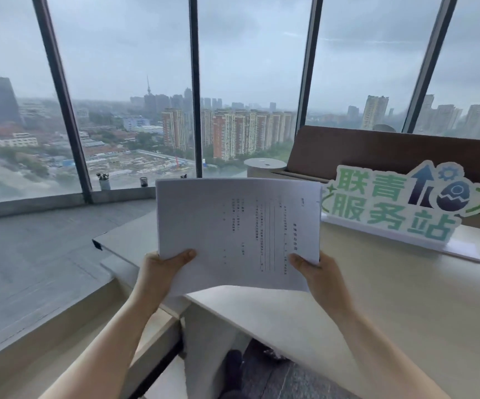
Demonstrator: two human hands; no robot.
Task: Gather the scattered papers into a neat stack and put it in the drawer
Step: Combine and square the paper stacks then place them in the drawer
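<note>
A stack of white printed papers [233, 226] is held up in the air in front of me, above the left end of the pale desk [391, 298]. My left hand [164, 266] grips the stack's lower left corner, thumb on top. My right hand [310, 269] grips its lower right corner the same way. The sheets lie roughly aligned, with printed lines of text on the top page. No drawer can be made out for certain; a darker unit [158, 335] sits below the desk's left end.
A green and white cut-out sign [400, 205] stands on the desk at the right, in front of a brown panel [391, 151]. Tall windows run across the back, with small pen cups [104, 181] on the grey sill. Dark floor shows under the desk.
</note>
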